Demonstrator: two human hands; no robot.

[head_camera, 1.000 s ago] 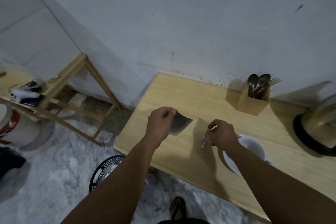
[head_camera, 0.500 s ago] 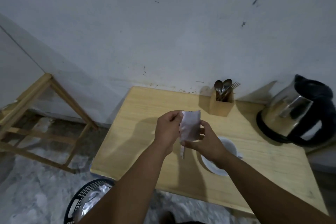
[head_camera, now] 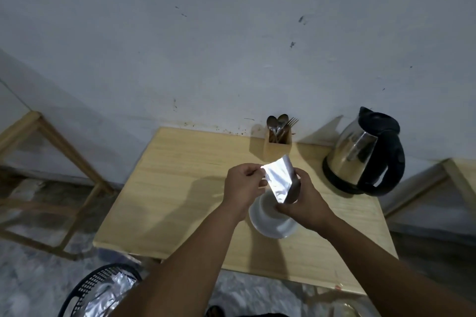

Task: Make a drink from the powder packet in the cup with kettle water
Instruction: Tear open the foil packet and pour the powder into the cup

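2 hands [head_camera: 243, 185] [head_camera: 304, 201] are pinching the packet [head_camera: 279, 179] over the cup [head_camera: 270, 221]; you are pouring powder, with kettle [head_camera: 365, 152] water and stirring seemingly left.

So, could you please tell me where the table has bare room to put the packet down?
The table is bare across its left half, from the wall edge to the near edge, left of the left hand. It is crowded on the right: the cup sits under the packet, with the utensil holder and kettle behind.
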